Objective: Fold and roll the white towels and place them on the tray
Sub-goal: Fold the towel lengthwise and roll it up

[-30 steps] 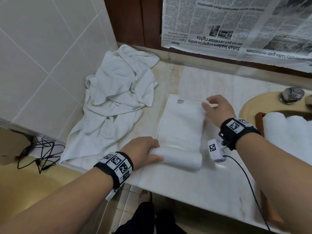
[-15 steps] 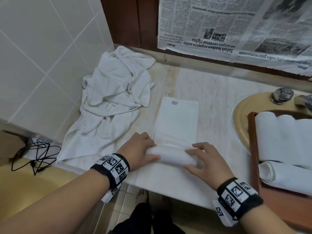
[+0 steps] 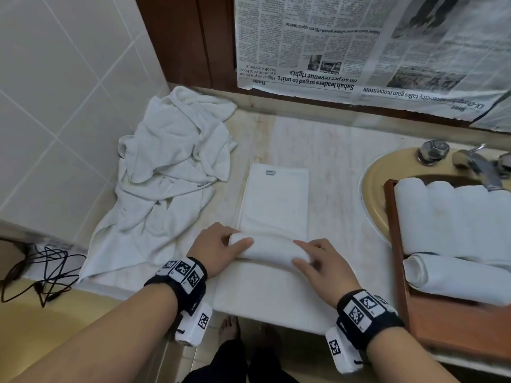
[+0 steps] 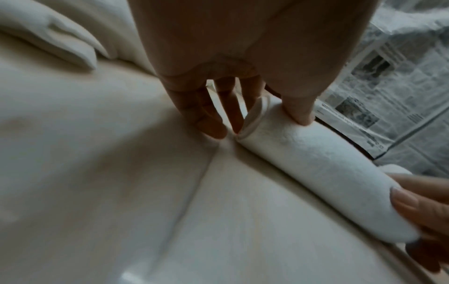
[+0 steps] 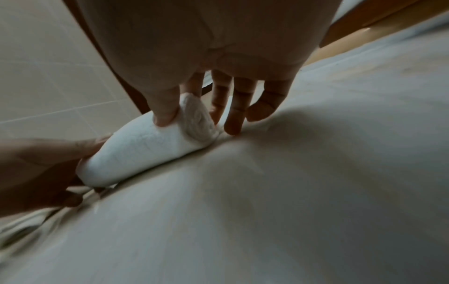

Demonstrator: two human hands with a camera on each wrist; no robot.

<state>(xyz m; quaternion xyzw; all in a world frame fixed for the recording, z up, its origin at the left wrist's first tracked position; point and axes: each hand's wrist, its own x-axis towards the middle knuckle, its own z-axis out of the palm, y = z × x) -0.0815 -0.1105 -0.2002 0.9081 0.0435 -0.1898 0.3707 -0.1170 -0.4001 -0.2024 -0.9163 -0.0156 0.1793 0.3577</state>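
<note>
A folded white towel (image 3: 275,200) lies as a long strip on the marble counter, its near end rolled into a tight roll (image 3: 269,248). My left hand (image 3: 235,240) holds the roll's left end, thumb on top and fingers round the end (image 4: 255,123). At the right end my right hand (image 3: 297,251) grips the same way (image 5: 194,123). The wooden tray (image 3: 398,244) sits over the sink at the right. It holds several rolled towels (image 3: 448,217) side by side, with one more roll (image 3: 453,275) lying across in front.
A heap of crumpled white towels (image 3: 171,172) lies at the left against the tiled wall. A yellow sink (image 3: 373,175) with a chrome tap (image 3: 475,164) is at the right. Newspaper (image 3: 359,51) covers the back wall. Black cables (image 3: 41,272) hang off the left edge.
My right hand has come back from the towel's far corner to the right end of the roll. The left hand has stayed on the left end.
</note>
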